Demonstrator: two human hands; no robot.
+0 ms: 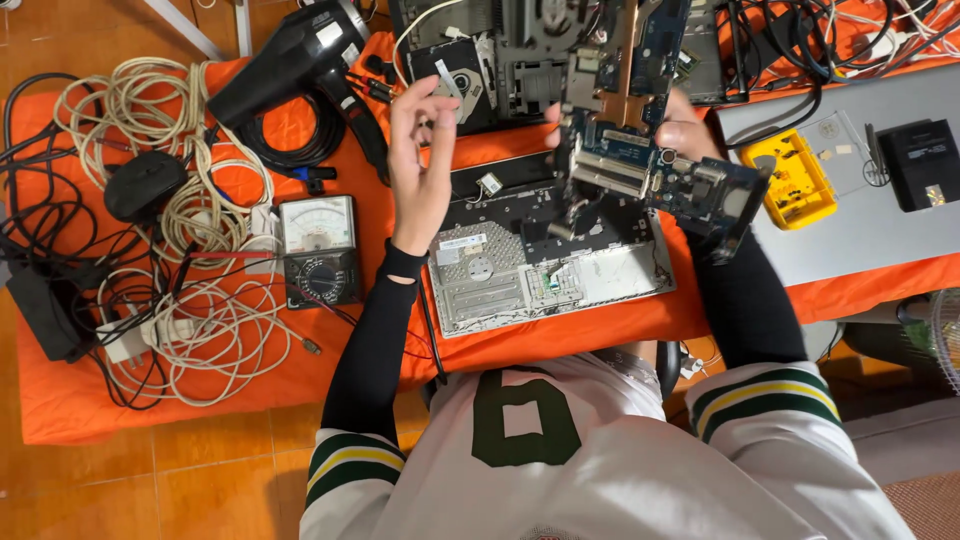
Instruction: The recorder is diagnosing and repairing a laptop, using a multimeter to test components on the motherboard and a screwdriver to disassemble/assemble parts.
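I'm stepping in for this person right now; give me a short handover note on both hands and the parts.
Right hand: holds the blue circuit board lifted above the opened laptop base.
Left hand: raised beside the board, fingers loosely curled, nothing clearly in its grip.
Nearby: analog multimeter on the orange cloth, heat gun, yellow parts tray.
Done: board is out of the base.
Left: board not yet set down.

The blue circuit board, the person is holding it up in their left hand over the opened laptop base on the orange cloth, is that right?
Not quite. The head view shows the blue circuit board held up by the right hand; the left hand is raised beside it, apart from the board. It is over the opened laptop base on the orange cloth.
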